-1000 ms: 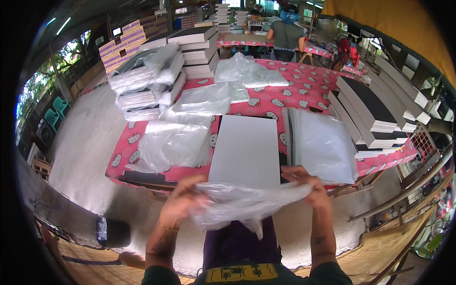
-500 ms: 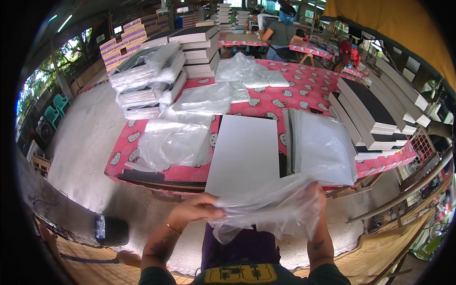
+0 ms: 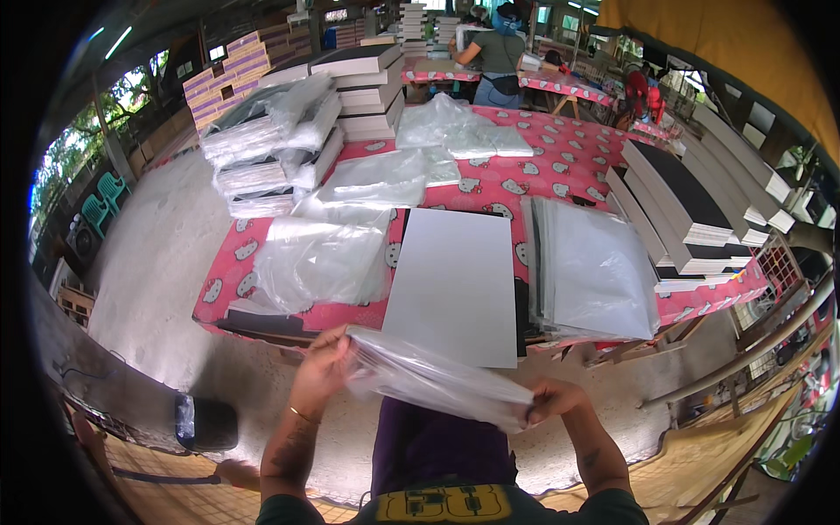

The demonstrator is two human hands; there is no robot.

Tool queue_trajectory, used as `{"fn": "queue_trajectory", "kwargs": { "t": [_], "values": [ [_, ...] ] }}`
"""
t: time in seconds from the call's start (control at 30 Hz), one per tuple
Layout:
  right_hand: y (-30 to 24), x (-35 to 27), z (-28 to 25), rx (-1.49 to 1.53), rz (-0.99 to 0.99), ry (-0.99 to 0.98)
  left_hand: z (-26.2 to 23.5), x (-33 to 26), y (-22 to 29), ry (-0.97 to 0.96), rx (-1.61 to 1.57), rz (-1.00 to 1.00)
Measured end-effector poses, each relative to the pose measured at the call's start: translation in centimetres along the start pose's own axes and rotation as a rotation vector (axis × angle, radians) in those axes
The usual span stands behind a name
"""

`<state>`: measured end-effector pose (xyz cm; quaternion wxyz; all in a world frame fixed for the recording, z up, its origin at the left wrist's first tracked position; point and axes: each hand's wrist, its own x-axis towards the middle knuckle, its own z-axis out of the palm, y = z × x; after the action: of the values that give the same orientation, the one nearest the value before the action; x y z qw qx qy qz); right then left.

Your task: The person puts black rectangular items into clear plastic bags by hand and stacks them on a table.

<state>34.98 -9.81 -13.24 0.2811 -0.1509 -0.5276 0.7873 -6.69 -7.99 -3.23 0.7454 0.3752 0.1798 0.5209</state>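
Between my two hands a clear plastic bag (image 3: 437,378) is stretched at a slant, just off the table's near edge. My left hand (image 3: 329,357) pinches its upper left end, and my right hand (image 3: 553,401) grips the lower right end. Beyond the bag a white board (image 3: 453,280) lies flat, with dark material showing along its side. To its left is a pile of clear plastic bags (image 3: 319,262). On its right rests a stack of plastic-wrapped white sheets (image 3: 599,267).
The pink patterned tablecloth (image 3: 560,157) covers the table. Wrapped bundles (image 3: 271,144) and thick board stacks (image 3: 363,96) stand far left; more black-topped stacks (image 3: 678,197) line the right. A person (image 3: 499,61) works at another table behind. A dark bin (image 3: 206,424) is on the floor at left.
My left hand has risen and moved left; my right hand has dropped and shifted slightly left. The loosely bunched bag is now pulled into a slanting band. The person behind has turned and shifted left.
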Motion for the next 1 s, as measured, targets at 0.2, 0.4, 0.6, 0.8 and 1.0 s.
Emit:
{"fn": "queue_trajectory", "kwargs": {
  "t": [0.2, 0.4, 0.6, 0.8, 1.0],
  "values": [
    [-2.1, 0.8, 3.1, 0.082, -0.089, 0.317, -2.4, -0.3, -2.0, 0.068, 0.017, -0.087],
    [2.9, 3.4, 6.1, -0.478, -0.013, 1.126, -0.8, -0.6, -9.2, 0.622, 0.683, 0.067],
    [6.4, 4.9, 5.8, -0.717, -0.112, 1.257, -5.8, -1.4, -12.1, 0.518, 1.187, 0.167],
    [6.3, 4.6, 5.5, -0.685, -0.16, 1.278, -3.9, -1.1, -11.2, 0.541, 1.22, 0.065],
    [5.1, 3.8, 5.6, -0.533, -0.402, 1.337, -1.9, -2.5, -10.6, 0.455, 1.233, 0.173]
  ]
}}
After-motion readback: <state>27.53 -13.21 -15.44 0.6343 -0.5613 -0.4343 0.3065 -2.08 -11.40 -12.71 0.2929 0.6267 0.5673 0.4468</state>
